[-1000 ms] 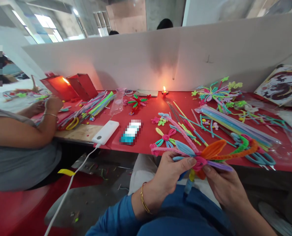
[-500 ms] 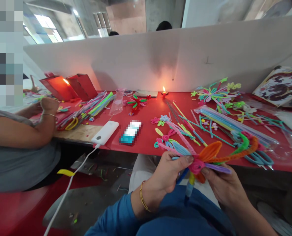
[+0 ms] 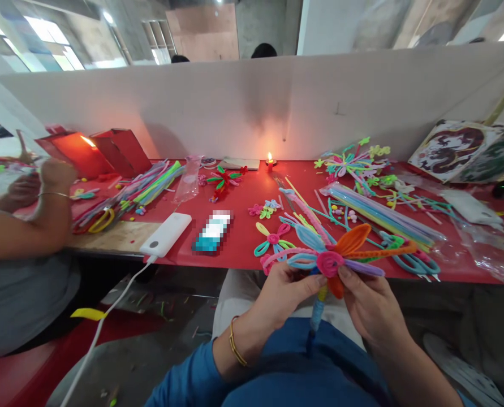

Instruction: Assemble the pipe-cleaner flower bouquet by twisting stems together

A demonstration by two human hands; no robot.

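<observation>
The left hand [image 3: 288, 294] and right hand [image 3: 374, 305] in my feed both grip one flower [image 3: 329, 263] of fuzzy stems, held up before the blue shirt [image 3: 277, 367]; I can't make out the fingers tucked behind it. Its rolled pink centre lies between the two thumbs, the left one just below it, the right one at its right edge, so I can't call either hand nearer. The long axis is the wrapped stem [image 3: 317, 314], running down from the bloom between the wrists toward the shirt. Orange petals spread to the right, light blue ones to the left.

Beyond it I see the red bench [image 3: 238, 249], where a smaller flower [image 3: 273, 238] lies ahead and to the left. Farther right, bagged stems [image 3: 381, 216] lie slantwise. At the back, a lit candle [image 3: 270, 164] stands near the white partition [image 3: 209, 113].
</observation>
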